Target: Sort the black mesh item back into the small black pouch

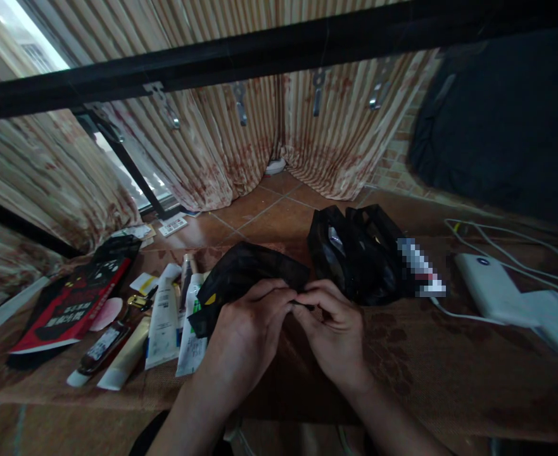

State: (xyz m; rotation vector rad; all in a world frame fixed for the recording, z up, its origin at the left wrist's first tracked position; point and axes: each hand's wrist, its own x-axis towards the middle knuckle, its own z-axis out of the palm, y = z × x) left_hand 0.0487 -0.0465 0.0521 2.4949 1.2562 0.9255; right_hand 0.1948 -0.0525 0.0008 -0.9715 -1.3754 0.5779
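Observation:
A black, slightly sheer pouch (253, 263) lies in front of me, a small yellow patch showing near its left end. My left hand (247, 323) is closed on its near edge, knuckles up. My right hand (333, 320) meets the left one fingertip to fingertip, pinching a small dark bit at the pouch's right corner. Whether that bit is a zipper or just fabric is hidden by the fingers. Just beyond my right hand stand black mesh bags (355, 253) with things inside. Left of the pouch lie a white tube (164, 323) and a white-and-green tube (192, 348).
Further left are a beige tube (124, 358), a brown bottle (102, 348), a pink pad (106, 313) and a red-and-black packet (69, 310). On the right lies a white power bank (494, 288) with cables. A dark rail (279, 50) with metal hooks crosses above the cloth-covered surface (431, 361).

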